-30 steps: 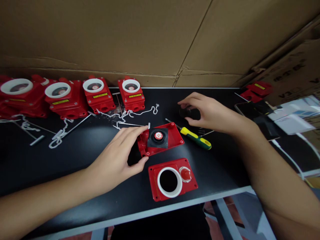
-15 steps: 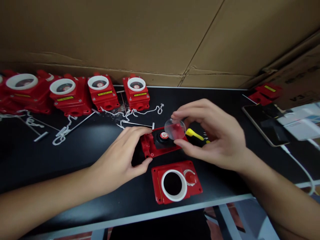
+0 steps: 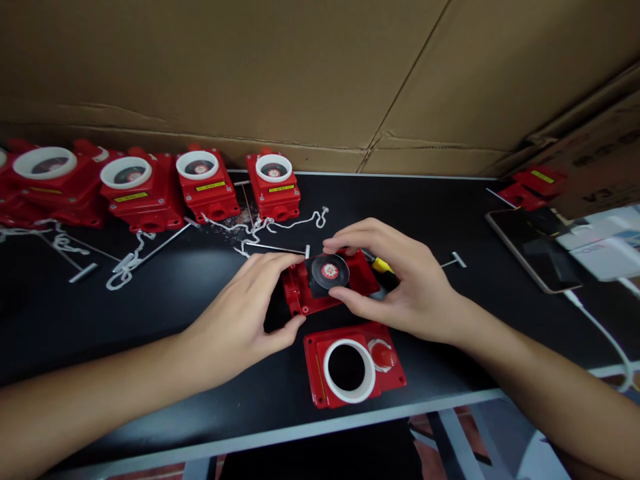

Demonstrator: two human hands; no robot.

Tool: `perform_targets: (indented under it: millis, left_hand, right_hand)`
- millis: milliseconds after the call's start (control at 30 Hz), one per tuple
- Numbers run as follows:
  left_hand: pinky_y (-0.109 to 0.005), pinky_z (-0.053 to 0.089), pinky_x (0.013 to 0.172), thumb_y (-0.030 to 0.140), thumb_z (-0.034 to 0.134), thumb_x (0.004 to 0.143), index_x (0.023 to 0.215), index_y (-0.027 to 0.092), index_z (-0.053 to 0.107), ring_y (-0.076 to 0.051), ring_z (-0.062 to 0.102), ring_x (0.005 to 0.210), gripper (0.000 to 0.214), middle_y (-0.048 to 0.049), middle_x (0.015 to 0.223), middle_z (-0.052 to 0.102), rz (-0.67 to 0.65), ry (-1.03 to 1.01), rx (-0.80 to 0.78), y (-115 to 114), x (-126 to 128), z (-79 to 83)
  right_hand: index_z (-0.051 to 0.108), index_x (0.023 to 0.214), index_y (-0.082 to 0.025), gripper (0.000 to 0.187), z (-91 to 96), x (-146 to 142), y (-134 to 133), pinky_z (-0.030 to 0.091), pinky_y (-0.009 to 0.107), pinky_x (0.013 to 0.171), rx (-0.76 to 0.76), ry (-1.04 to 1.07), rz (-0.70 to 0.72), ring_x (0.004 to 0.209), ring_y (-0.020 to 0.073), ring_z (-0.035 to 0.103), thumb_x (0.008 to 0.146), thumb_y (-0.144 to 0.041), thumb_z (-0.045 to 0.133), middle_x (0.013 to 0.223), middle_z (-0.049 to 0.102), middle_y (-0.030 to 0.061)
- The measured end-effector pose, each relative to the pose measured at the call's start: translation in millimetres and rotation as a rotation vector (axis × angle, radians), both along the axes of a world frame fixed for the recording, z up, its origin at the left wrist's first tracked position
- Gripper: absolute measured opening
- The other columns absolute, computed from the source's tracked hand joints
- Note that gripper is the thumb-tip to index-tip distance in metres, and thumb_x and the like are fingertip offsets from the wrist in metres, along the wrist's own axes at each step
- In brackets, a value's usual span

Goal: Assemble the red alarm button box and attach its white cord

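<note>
Red base (image 3: 361, 275): on black table (image 3: 425, 200), hollow side up; long axis runs L–R, R end angled slightly away from person.
Clear disc (image 3: 331, 277): over middle of red base, above black insert (image 3: 316, 291); insert's red-white centre (image 3: 329, 270) shows thru it. Round, so no long axis; one face is up toward head cam. Exact tilt n/a. Touching insert or just above: can't tell.
L hand (image 3: 243, 301): thumb & fingers spread wide round L end of red base, prob. bracing it; thumb at near corner, fingers at far edge.
R hand (image 3: 405, 277): over R part of red base, pinching clear disc by its rim btwn thumb & fingertips.
Disc-to-insert step: looks like positioning the disc on the insert. Next move prob. calls for a level, light grip, disc centred, base kept steady, no smudging of its face.
Red cover (image 3: 387, 380): just nearside of red base, apart from it, w/ white ring (image 3: 371, 371) facing up.
Screwdriver (image 3: 381, 265): right by R end of red base, mostly hidden under R hand.
Red housings (image 3: 215, 197): row beyond red base, off to L, w/ white rings on.
Phone (image 3: 533, 250): well R of red base.
</note>
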State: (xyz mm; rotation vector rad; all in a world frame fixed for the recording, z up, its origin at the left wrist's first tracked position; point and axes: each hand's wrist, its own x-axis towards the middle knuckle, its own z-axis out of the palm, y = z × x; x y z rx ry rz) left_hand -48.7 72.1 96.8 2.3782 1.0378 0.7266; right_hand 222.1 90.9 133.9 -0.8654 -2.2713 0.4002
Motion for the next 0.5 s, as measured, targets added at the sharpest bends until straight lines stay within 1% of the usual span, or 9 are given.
perform_targets:
  millis: [200,300,500]
  left_hand:
    - [-0.050,0.058,0.115,0.029,0.071,0.100,0.149,0.025,0.049,-0.031,0.069,0.132,0.054,-0.0114,0.144,0.070,0.000,-0.007,-0.012,0.3,0.9,1.0]
    - [-0.050,0.058,0.116,0.028,0.071,0.101,0.149,0.025,0.048,-0.031,0.068,0.133,0.054,-0.0120,0.146,0.069,-0.009,-0.007,-0.007,0.1,0.6,1.0]
    - [-0.049,0.059,0.113,0.029,0.071,0.101,0.147,0.026,0.048,-0.030,0.069,0.131,0.052,-0.0116,0.144,0.069,-0.003,0.003,-0.003,-0.1,-0.3,-0.6]
  right_hand:
    - [0.067,0.131,-0.018,0.042,3.5,1.7,0.6,0.061,0.017,0.103,-0.115,0.018,0.011,0.116,0.0064,0.070,0.096,-0.036,0.080,0.125,0.073,0.0055]
    - [0.068,0.131,-0.017,0.044,4.6,3.2,0.8,0.060,0.015,0.103,-0.141,0.022,0.010,0.115,0.0053,0.069,0.095,-0.037,0.081,0.124,0.073,0.0049]
    - [0.067,0.134,-0.019,0.047,2.1,3.7,1.1,0.062,0.019,0.105,-0.160,0.046,0.025,0.118,0.0081,0.070,0.093,-0.038,0.083,0.127,0.072,0.0062]
